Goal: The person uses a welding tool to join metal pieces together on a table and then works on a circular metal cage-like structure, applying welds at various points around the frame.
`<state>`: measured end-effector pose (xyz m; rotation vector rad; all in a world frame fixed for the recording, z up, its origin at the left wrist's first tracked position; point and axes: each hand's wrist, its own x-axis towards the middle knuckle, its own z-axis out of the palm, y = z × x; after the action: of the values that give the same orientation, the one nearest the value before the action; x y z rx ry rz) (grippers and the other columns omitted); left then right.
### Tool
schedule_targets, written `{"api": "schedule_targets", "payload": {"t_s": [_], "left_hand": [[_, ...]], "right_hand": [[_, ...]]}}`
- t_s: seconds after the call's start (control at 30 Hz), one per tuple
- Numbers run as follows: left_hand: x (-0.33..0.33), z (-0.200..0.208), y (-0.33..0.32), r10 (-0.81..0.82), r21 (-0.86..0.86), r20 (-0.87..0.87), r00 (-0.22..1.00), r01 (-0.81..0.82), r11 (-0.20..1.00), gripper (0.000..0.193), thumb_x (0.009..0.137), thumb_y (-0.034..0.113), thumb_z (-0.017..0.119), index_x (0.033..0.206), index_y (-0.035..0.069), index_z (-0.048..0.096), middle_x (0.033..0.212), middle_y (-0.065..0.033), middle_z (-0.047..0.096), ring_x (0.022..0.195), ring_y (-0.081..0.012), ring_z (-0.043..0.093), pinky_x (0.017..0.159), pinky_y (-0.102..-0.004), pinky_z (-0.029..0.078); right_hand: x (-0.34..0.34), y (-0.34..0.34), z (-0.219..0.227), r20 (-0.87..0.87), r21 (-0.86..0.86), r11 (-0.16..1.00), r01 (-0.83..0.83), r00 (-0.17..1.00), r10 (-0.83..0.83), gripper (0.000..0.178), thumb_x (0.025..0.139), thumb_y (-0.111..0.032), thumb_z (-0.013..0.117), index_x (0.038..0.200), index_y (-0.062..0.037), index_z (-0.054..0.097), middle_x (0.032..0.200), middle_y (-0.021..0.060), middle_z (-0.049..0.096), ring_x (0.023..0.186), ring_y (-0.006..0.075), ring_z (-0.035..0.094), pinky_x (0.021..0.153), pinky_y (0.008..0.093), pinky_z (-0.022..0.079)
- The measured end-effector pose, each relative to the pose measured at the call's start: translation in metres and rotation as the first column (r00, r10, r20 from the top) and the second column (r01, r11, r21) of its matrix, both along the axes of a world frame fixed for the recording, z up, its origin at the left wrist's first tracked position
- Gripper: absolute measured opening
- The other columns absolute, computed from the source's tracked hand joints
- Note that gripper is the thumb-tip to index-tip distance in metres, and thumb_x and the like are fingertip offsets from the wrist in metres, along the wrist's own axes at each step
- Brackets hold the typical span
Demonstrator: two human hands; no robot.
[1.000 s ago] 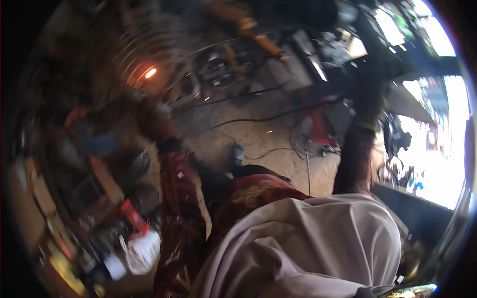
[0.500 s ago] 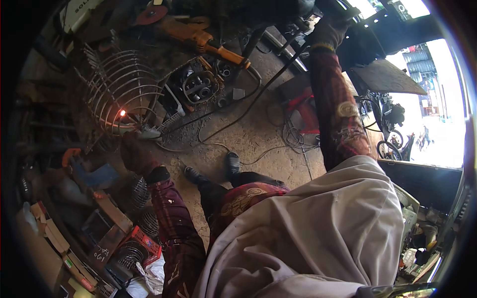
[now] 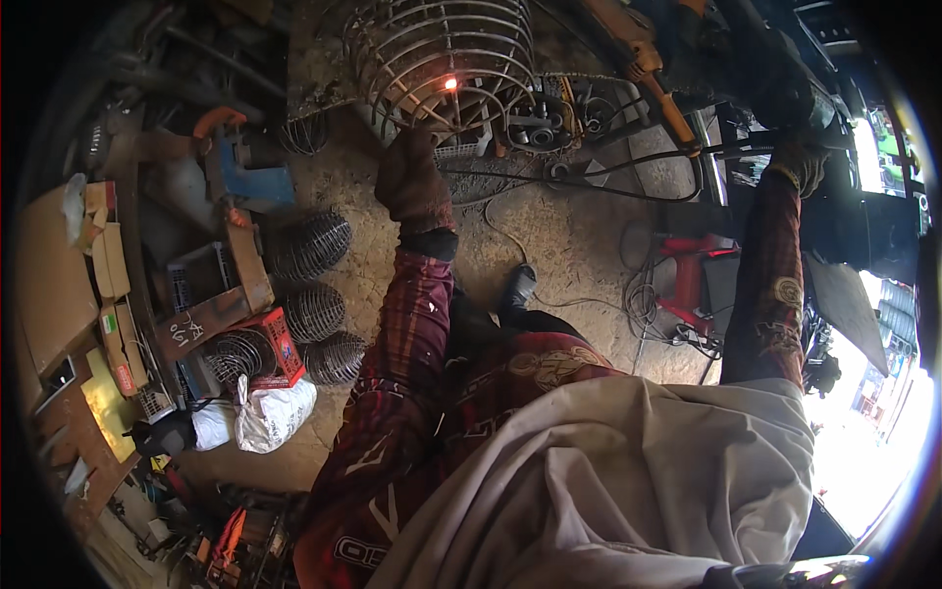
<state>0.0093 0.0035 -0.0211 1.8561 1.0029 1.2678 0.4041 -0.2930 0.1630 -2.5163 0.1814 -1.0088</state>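
Observation:
My left hand [image 3: 414,182], in a brown work glove, is closed at the lower end of a round wire cage [image 3: 451,49] of metal rings. What its fingers grip is hidden by the glove. A small orange spot [image 3: 450,84] glows on the cage just above this hand. Far to the right, my right hand [image 3: 803,169], in a grey glove, is closed among dark parts. A black cable [image 3: 628,160] runs toward it, but I cannot make out what it holds.
An orange-handled power tool [image 3: 653,74] lies beyond the cage. Several wire cages [image 3: 312,245] and a red crate [image 3: 280,344] stand at left, near a blue metal piece [image 3: 257,183]. A red object [image 3: 687,280] and coiled cable [image 3: 643,306] sit on the floor at right.
My view has swung left, so the cage and both hands appear farther right. The left hand stays at the cage's lower end; the orange spot still glows.

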Motion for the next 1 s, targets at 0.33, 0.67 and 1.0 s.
{"api": "schedule_targets", "payload": {"t_s": [0.33, 0.67, 1.0], "left_hand": [[0.008, 0.019, -0.007, 0.107, -0.522, 0.523, 0.846, 0.219, 0.824, 0.027, 0.089, 0.018, 0.07, 0.104, -0.004, 0.067, 0.099, -0.0098, 0.069, 0.088, -0.0185, 0.065, 0.078, -0.0305, 0.054], [-0.002, 0.012, 0.009, -0.089, -0.545, 0.327, 0.941, 0.265, 0.795, 0.033, 0.098, 0.028, 0.056, 0.103, -0.003, 0.066, 0.101, -0.0109, 0.069, 0.093, -0.0216, 0.066, 0.082, -0.0328, 0.053], [-0.011, 0.001, 0.016, -0.227, -0.129, -0.196, 0.954, 0.204, 0.97, 0.031, 0.1, 0.023, 0.047, 0.103, -0.003, 0.066, 0.099, -0.0178, 0.067, 0.091, -0.0305, 0.065, 0.084, -0.0402, 0.049]], "right_hand": [[-0.172, 0.068, -0.006, 0.163, 0.386, 0.757, -0.528, 0.846, 0.507, 0.033, 0.096, -0.031, 0.052, 0.105, -0.0008, 0.061, 0.101, 0.0122, 0.063, 0.092, 0.025, 0.061, 0.084, 0.0385, 0.048], [-0.275, 0.2, -0.134, 0.271, 0.962, -0.271, -0.002, -0.006, 0.962, 0.057, 0.1, -0.049, 0.044, 0.126, 0.0021, 0.049, 0.108, 0.0127, 0.065, 0.104, 0.0217, 0.064, 0.093, 0.0327, 0.053], [-0.285, 0.211, -0.149, 0.134, 0.841, -0.047, -0.539, 0.123, 0.983, 0.038, 0.099, -0.036, 0.05, 0.118, -0.0026, 0.056, 0.092, 0.0101, 0.067, 0.091, 0.0242, 0.066, 0.077, 0.0352, 0.052]]}}
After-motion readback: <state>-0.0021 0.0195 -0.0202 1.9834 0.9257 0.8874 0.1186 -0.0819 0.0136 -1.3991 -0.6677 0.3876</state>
